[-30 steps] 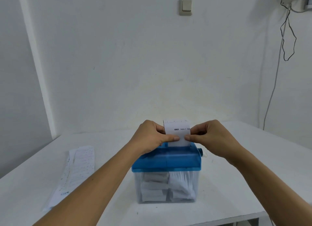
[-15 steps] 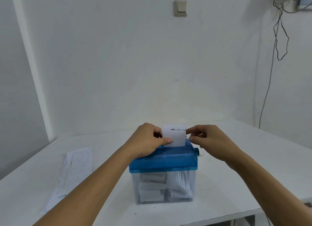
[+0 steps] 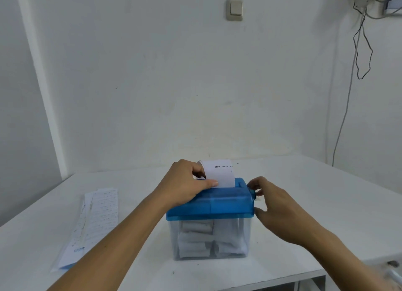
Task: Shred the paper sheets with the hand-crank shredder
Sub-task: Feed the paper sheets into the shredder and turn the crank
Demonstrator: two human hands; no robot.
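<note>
White table [image 3: 304, 192] with blue-lidded shredder [image 3: 210, 205] at centre, printed paper sheets [image 3: 95, 221] to its left

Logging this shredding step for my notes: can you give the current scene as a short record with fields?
shredder: blue lid on a clear bin, standing on the white table
bin contents: white paper pieces
sheet in slot: upright, pinched by the left hand
right hand: at the crank on the shredder's right side, grip unclear
waiting paper: long printed sheets flat on the table, left of the shredder
</note>
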